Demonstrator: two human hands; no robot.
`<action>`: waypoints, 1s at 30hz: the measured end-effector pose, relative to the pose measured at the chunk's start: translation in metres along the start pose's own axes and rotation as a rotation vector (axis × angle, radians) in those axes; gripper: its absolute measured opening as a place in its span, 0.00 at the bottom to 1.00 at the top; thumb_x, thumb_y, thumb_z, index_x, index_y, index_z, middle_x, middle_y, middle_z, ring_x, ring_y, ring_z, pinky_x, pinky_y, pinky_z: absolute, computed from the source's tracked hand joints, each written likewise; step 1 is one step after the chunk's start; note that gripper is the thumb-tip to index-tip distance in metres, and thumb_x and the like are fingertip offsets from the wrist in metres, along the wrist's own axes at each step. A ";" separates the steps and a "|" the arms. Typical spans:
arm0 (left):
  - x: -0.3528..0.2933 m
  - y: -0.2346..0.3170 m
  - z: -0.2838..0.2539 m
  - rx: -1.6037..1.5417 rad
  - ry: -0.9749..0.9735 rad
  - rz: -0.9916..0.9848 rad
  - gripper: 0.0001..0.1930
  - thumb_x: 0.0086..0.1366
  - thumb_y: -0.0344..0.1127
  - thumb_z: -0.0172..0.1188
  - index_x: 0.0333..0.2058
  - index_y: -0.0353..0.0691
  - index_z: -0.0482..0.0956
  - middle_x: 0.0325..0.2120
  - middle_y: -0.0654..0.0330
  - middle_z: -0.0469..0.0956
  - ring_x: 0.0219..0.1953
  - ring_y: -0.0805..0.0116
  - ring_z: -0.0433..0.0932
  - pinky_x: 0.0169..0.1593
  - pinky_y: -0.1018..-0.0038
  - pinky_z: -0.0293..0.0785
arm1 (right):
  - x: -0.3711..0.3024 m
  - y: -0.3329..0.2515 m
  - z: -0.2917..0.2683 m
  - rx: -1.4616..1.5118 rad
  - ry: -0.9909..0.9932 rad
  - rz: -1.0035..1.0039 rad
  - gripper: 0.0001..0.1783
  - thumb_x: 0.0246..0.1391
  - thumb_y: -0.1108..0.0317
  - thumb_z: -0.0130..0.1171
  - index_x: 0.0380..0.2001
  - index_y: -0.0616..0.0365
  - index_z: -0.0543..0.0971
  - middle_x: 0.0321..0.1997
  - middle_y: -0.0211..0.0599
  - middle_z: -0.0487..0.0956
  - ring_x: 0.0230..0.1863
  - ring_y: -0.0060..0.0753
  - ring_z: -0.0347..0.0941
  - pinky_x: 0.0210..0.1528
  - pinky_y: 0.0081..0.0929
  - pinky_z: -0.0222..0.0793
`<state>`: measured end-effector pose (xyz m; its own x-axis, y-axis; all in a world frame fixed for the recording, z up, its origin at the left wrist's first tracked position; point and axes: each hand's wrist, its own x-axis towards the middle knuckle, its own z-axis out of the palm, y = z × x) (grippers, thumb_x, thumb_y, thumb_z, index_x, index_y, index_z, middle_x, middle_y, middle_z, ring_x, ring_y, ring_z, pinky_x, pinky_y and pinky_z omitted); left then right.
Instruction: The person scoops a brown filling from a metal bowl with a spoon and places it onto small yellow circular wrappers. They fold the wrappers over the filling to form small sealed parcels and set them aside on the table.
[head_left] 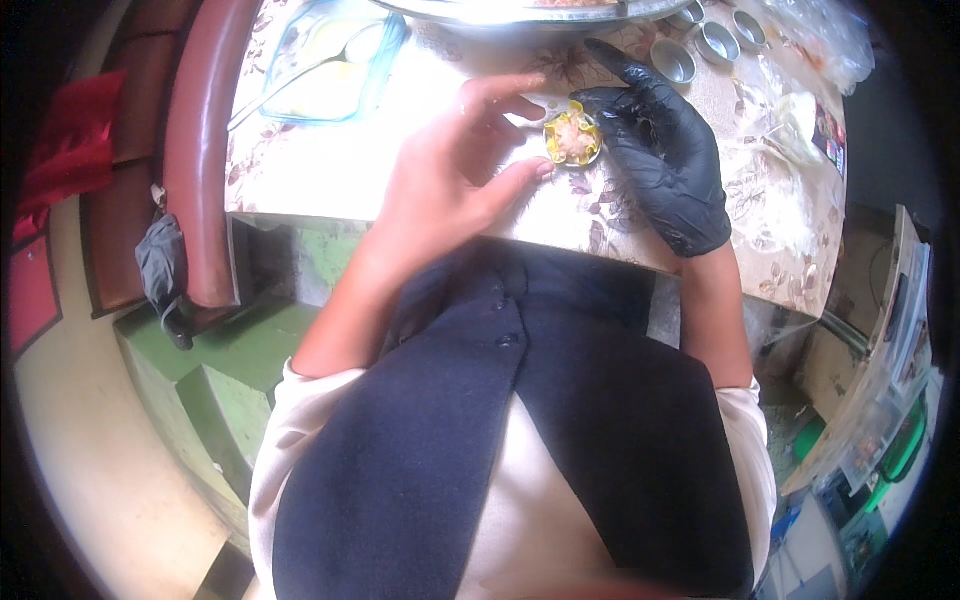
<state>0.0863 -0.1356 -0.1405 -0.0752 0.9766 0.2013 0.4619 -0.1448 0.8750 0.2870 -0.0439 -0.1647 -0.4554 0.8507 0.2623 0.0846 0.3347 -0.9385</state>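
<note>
Here, a small yellow-wrapped dumpling with a pinkish filling showing at its open top (572, 140) sits in a little round metal cup on the floral-patterned tablecloth of the table (420, 160), close to the near edge and between both hands. The bare left hand (455, 165) comes at it from the left with fingers loosely spread; its thumb tip touches the dumpling's lower left side, while the index finger reaches out above it. The right hand, in a black glove (660, 150), flanks the dumpling from the right, its fingers curled against the wrapper's upper right edge and one finger pointing away toward the far side of the table; it is cupped rather than clenched. Beyond the glove stand several empty small round metal cups (700, 45) in a row. To the far left lies a clear, blue-rimmed plastic container (330, 65) with a pale yellow content and a metal spoon (290, 85) resting in it. A crumpled clear plastic bag (820, 40) lies at the table's right end.
</note>
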 end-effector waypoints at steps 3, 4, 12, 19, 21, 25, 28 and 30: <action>-0.002 -0.002 0.007 0.019 0.008 -0.002 0.29 0.58 0.26 0.74 0.59 0.37 0.77 0.43 0.57 0.86 0.42 0.71 0.84 0.51 0.72 0.78 | -0.002 0.001 -0.001 0.015 -0.039 0.054 0.25 0.62 0.75 0.63 0.63 0.57 0.77 0.44 0.39 0.87 0.42 0.24 0.83 0.48 0.24 0.79; -0.003 -0.002 0.009 0.025 0.016 -0.009 0.29 0.58 0.27 0.74 0.59 0.37 0.77 0.42 0.57 0.86 0.42 0.71 0.84 0.51 0.72 0.78 | -0.003 0.000 -0.002 0.018 -0.045 0.070 0.25 0.62 0.75 0.64 0.62 0.57 0.77 0.44 0.40 0.87 0.42 0.24 0.83 0.48 0.25 0.79; -0.001 0.001 0.011 -0.015 0.048 -0.087 0.26 0.59 0.27 0.74 0.57 0.38 0.78 0.41 0.58 0.87 0.42 0.71 0.85 0.48 0.74 0.79 | -0.004 -0.010 -0.009 -0.149 -0.154 0.096 0.27 0.61 0.81 0.61 0.64 0.61 0.75 0.52 0.39 0.86 0.51 0.25 0.81 0.58 0.26 0.76; -0.002 0.006 0.006 0.118 0.059 -0.030 0.24 0.60 0.27 0.73 0.56 0.38 0.80 0.41 0.57 0.88 0.43 0.71 0.86 0.48 0.73 0.79 | -0.002 -0.007 -0.010 -0.277 -0.035 -0.120 0.27 0.55 0.77 0.67 0.59 0.53 0.80 0.42 0.39 0.86 0.44 0.33 0.86 0.48 0.30 0.82; -0.002 0.006 0.005 0.102 0.055 -0.031 0.24 0.60 0.27 0.72 0.56 0.38 0.80 0.41 0.57 0.88 0.43 0.71 0.86 0.49 0.73 0.79 | -0.003 -0.006 -0.009 -0.213 -0.004 -0.116 0.27 0.55 0.77 0.67 0.59 0.53 0.80 0.43 0.39 0.86 0.44 0.33 0.86 0.48 0.31 0.81; 0.000 0.003 0.007 0.104 0.050 0.005 0.24 0.61 0.27 0.72 0.56 0.38 0.79 0.40 0.57 0.88 0.44 0.70 0.86 0.50 0.73 0.79 | -0.005 -0.005 -0.011 -0.194 -0.008 -0.102 0.27 0.55 0.77 0.67 0.60 0.53 0.80 0.44 0.39 0.85 0.44 0.33 0.86 0.47 0.30 0.81; 0.001 0.003 0.010 0.136 0.055 0.033 0.24 0.61 0.27 0.72 0.56 0.38 0.79 0.40 0.57 0.88 0.44 0.70 0.86 0.50 0.73 0.79 | -0.005 -0.003 -0.014 -0.318 -0.067 -0.082 0.27 0.56 0.76 0.67 0.59 0.53 0.80 0.43 0.39 0.85 0.41 0.33 0.85 0.44 0.30 0.81; 0.002 0.004 0.011 0.148 0.062 0.027 0.24 0.61 0.27 0.71 0.56 0.38 0.79 0.40 0.57 0.88 0.44 0.70 0.86 0.50 0.73 0.79 | -0.005 -0.002 -0.014 -0.314 -0.064 -0.089 0.26 0.56 0.76 0.68 0.59 0.53 0.81 0.41 0.39 0.85 0.38 0.32 0.84 0.43 0.29 0.80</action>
<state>0.0978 -0.1325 -0.1417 -0.1130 0.9604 0.2545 0.5894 -0.1415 0.7954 0.3013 -0.0434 -0.1616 -0.5275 0.7886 0.3160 0.3064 0.5235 -0.7950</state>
